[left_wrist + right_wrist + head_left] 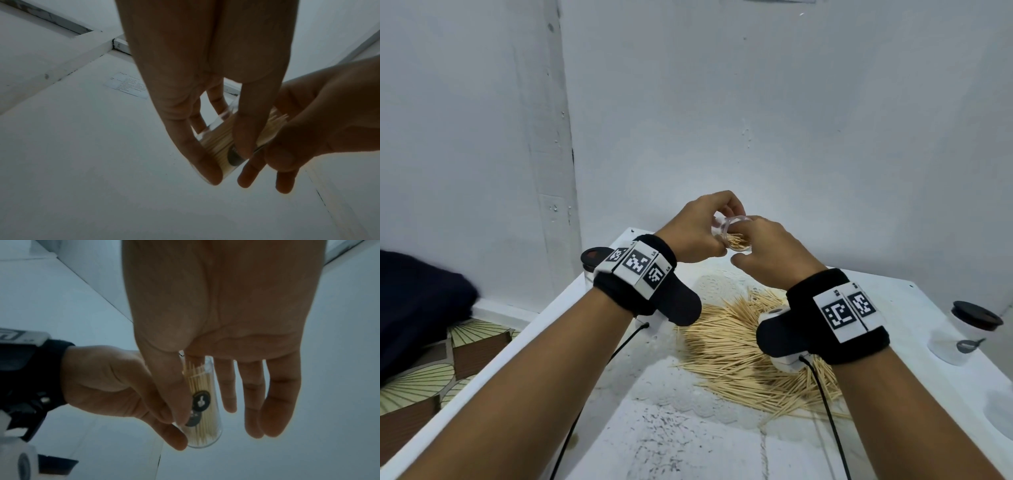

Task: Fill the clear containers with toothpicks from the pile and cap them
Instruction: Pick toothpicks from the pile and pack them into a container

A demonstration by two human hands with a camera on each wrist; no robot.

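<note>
Left hand (pixel 697 231) grips an uncapped clear container (pixel 736 236) of toothpicks mid-frame; right hand (pixel 770 255) pinches its rim, other fingers loose. Best kept upright.

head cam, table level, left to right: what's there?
Black-lidded jar → left hand → clear container → right hand → capped jar. Toothpick pile spans the middle below the hands, so it is left unplaced.

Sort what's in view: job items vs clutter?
Job: clear plastic container of toothpicks, held in both hands, left and right; loose wooden toothpick pile; black-capped clear container.
Clutter: dark cloth; patterned floor.
</note>
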